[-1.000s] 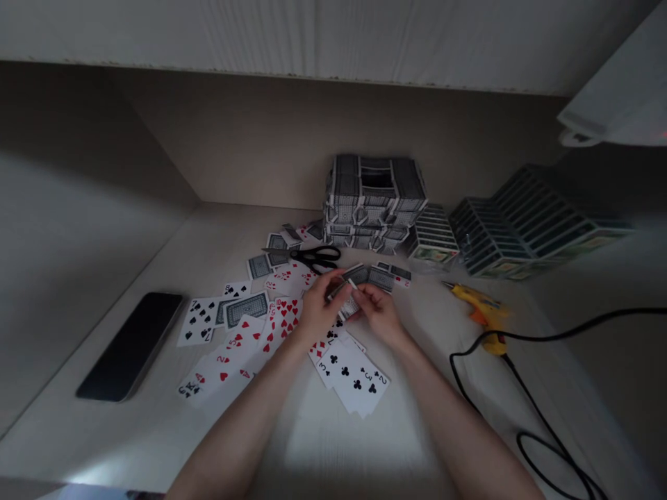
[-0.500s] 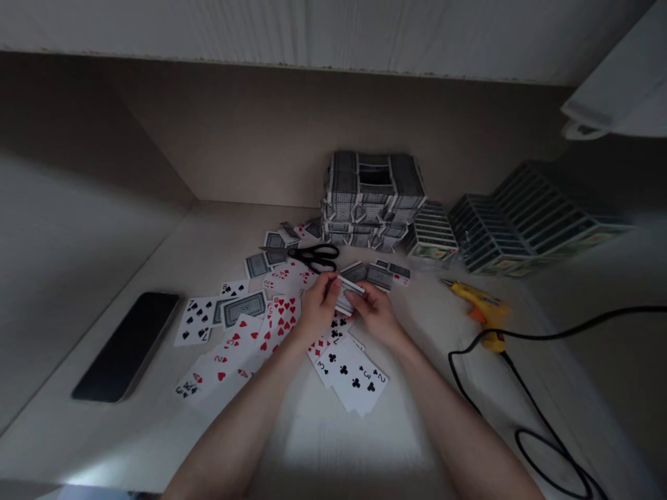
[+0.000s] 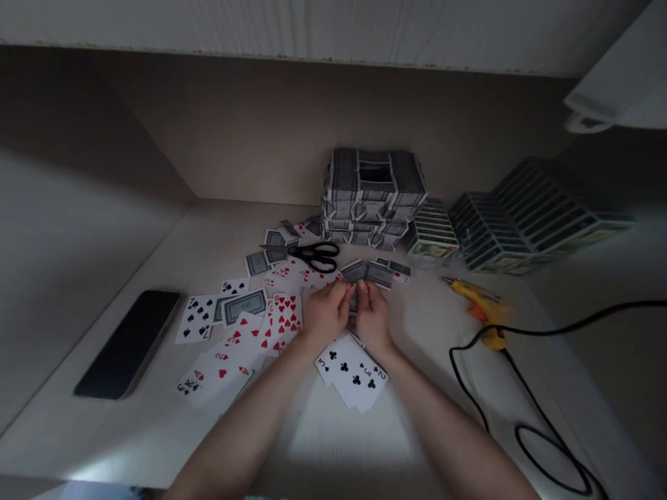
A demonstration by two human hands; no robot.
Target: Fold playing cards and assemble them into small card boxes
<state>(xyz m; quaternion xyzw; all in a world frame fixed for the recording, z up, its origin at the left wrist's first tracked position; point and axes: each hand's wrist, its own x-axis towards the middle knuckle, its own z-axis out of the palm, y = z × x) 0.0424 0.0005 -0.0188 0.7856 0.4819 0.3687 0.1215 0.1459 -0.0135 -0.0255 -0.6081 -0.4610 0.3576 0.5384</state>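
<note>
A pale desktop [image 3: 338,423] is spreading across the middle and bottom of the frame, with a box of folded cards [image 3: 341,175] standing at upper centre. Near the frame's centre, the left hand [image 3: 326,314] and right hand [image 3: 374,323] are facing each other, fingers drawn together and pinching a patterned card [image 3: 353,303]. It's sitting in the narrow gap just below the fingertips, mostly hidden; I can't tell whether it's doubled. I'd guess it's feeling light, thin, springy, slightly slippery and easily creased, so opposite edges are offering the best hold
</note>
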